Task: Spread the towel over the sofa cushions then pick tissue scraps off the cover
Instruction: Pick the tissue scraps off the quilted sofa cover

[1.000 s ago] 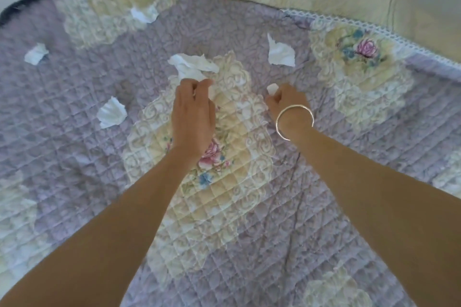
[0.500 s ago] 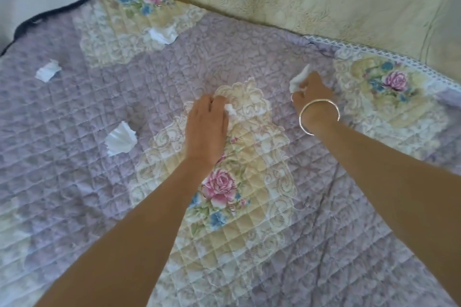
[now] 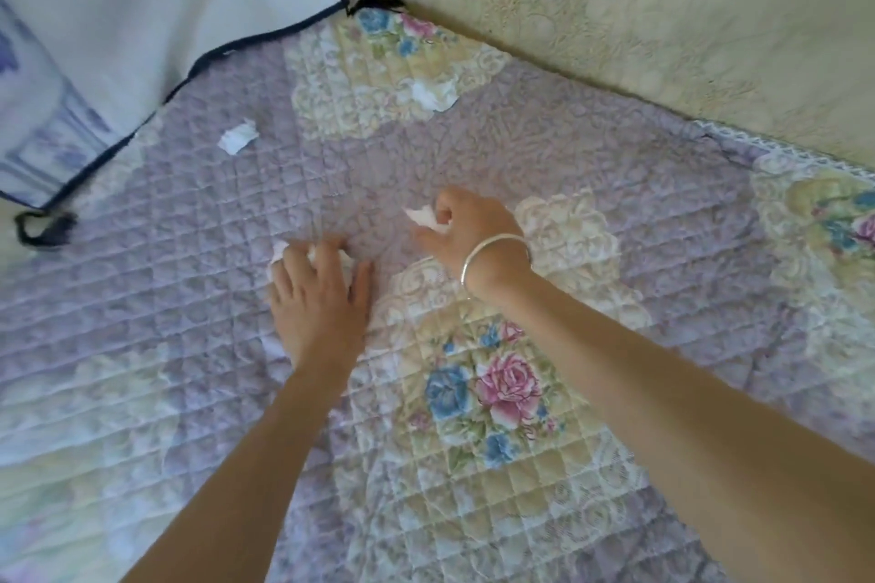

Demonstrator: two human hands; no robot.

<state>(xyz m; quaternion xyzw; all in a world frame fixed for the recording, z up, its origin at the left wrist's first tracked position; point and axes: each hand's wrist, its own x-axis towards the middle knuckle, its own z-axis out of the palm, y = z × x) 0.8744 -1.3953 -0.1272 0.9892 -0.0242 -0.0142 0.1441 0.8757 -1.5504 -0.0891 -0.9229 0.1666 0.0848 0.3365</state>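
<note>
Step in hand: the quilted cover already lies spread over the sofa seat, so we judge that we are in the second part, picking up the tissue.
Left hand: our left hand lies on the cover with the fingers curled around a tissue scrap; white paper shows between the fingers.
Right hand: our right hand, with a bracelet on the wrist, pinches a second tissue scrap just above the cover.
Tissue not yet picked: one loose scrap lies near the white cloth, and another loose scrap lies on a cream flower patch near the backrest.
Next move: we think the left hand must close fully and lift. Then one hand must reach further for the two loose scraps without dropping what it holds.
Change: half a second ago the left hand was on the cream patch in the middle and this scrap lay free to its left. The right hand was then up near the backrest; now it is beside the left hand.
</note>
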